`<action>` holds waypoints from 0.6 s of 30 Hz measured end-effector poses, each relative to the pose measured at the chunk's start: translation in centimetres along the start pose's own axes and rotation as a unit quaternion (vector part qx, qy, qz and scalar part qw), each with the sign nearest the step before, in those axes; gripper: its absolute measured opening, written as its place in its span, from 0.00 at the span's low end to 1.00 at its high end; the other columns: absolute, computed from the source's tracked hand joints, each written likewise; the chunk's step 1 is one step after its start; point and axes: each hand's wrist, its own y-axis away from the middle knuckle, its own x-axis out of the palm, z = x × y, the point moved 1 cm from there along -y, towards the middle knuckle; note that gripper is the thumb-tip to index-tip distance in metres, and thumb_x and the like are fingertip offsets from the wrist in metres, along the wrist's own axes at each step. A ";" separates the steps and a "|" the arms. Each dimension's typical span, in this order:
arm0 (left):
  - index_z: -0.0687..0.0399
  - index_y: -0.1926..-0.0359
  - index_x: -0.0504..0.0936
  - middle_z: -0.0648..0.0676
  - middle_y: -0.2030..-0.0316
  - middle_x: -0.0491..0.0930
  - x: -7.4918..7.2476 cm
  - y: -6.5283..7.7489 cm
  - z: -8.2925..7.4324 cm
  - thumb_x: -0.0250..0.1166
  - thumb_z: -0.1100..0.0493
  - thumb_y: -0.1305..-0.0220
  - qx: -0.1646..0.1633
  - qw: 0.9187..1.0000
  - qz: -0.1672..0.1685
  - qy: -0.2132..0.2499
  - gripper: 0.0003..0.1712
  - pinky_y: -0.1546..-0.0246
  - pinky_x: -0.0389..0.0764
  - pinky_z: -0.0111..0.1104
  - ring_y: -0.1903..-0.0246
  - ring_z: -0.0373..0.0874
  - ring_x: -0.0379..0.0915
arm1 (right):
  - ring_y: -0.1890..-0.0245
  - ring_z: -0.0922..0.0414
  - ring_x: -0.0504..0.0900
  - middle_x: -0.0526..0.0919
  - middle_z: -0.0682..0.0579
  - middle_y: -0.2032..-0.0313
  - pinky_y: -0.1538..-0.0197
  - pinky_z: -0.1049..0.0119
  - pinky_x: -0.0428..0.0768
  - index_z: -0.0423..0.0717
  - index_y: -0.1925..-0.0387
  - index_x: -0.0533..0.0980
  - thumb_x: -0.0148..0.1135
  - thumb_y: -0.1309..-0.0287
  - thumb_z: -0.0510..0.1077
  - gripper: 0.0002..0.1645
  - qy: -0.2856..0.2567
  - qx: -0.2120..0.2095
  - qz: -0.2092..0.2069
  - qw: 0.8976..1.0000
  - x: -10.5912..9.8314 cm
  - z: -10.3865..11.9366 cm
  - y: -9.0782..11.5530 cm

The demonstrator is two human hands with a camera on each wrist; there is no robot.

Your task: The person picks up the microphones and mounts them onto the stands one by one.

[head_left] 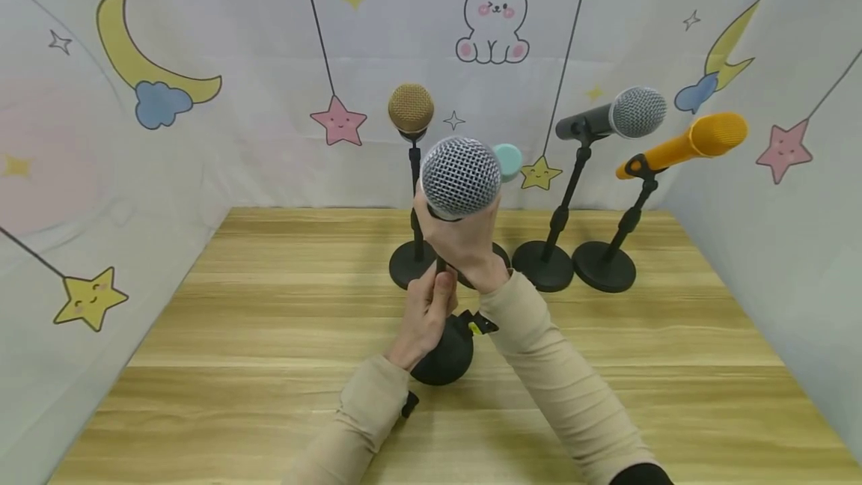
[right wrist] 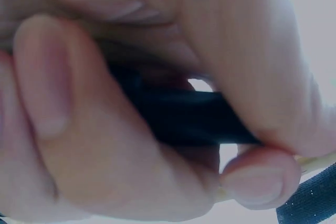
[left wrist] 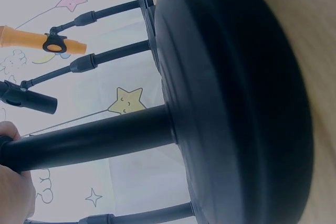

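Note:
A microphone with a silver mesh head (head_left: 461, 177) stands up toward the camera, its lower part hidden by my right hand (head_left: 466, 239). That hand's fingers are curled round a dark part under the head; the right wrist view shows them close about a black piece (right wrist: 189, 116), too blurred to tell whether it is handle or clip. My left hand (head_left: 426, 313) grips the pole of the black stand below. Its pole (left wrist: 94, 137) and round base (left wrist: 231, 108) fill much of the left wrist view. In the head view the base (head_left: 444, 358) is partly hidden by the left hand.
Behind stand a gold-headed microphone (head_left: 411, 109), a teal-topped one (head_left: 508, 162) partly hidden by my hand, a silver-and-black one (head_left: 636, 112) and an orange one (head_left: 703, 139), on black stands. The wooden table (head_left: 256, 320) meets patterned cloth walls (head_left: 269, 133).

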 end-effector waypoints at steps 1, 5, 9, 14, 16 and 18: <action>0.62 0.77 0.65 0.47 0.93 0.58 0.0 0.0 0.1 0.37 0.61 0.30 -0.001 1.000 -0.001 0.000 0.19 0.92 0.57 0.24 0.93 0.31 0.52 | 0.59 0.47 0.74 0.73 0.36 0.59 0.52 0.60 0.74 0.29 0.54 0.63 0.63 0.59 0.35 0.29 -0.003 0.000 -0.001 1.000 0.0 0.0 -0.1; 0.60 0.76 0.65 0.46 0.93 0.58 0.1 0.1 0.3 0.37 0.58 0.30 -0.005 1.000 -0.005 -0.005 0.19 0.92 0.58 0.24 0.93 0.31 0.52 | 0.61 0.48 0.74 0.73 0.37 0.61 0.53 0.61 0.74 0.29 0.55 0.63 0.62 0.59 0.36 0.28 0.001 -0.004 -0.004 1.000 0.0 -0.1 -0.1; 0.58 0.77 0.64 0.46 0.93 0.58 0.1 0.1 0.2 0.37 0.58 0.30 -0.005 1.000 -0.008 -0.004 0.19 0.92 0.58 0.24 0.93 0.32 0.52 | 0.62 0.49 0.74 0.73 0.38 0.62 0.54 0.61 0.73 0.29 0.56 0.63 0.62 0.58 0.36 0.27 0.007 -0.005 -0.009 1.000 0.0 -0.1 -0.1; 0.58 0.77 0.65 0.47 0.93 0.58 0.1 0.1 0.3 0.38 0.58 0.30 -0.010 1.000 -0.010 0.000 0.18 0.92 0.58 0.24 0.93 0.32 0.53 | 0.62 0.48 0.74 0.73 0.37 0.62 0.54 0.60 0.73 0.30 0.56 0.63 0.62 0.58 0.36 0.27 0.011 -0.005 -0.007 1.000 0.0 0.0 -0.2; 0.59 0.76 0.65 0.48 0.93 0.58 0.0 0.1 0.3 0.38 0.59 0.30 -0.016 1.000 -0.004 0.015 0.18 0.92 0.58 0.24 0.93 0.34 0.53 | 0.62 0.48 0.74 0.73 0.37 0.62 0.54 0.60 0.74 0.30 0.56 0.62 0.63 0.59 0.36 0.28 0.005 -0.005 -0.003 1.000 0.0 -0.1 -0.2; 0.62 0.76 0.65 0.50 0.92 0.58 -0.1 0.1 0.1 0.37 0.60 0.30 -0.025 0.999 0.005 0.040 0.19 0.91 0.58 0.26 0.93 0.37 0.54 | 0.61 0.48 0.74 0.72 0.37 0.61 0.54 0.60 0.74 0.29 0.55 0.62 0.62 0.59 0.35 0.28 -0.004 -0.005 0.004 1.000 -0.1 -0.2 -0.2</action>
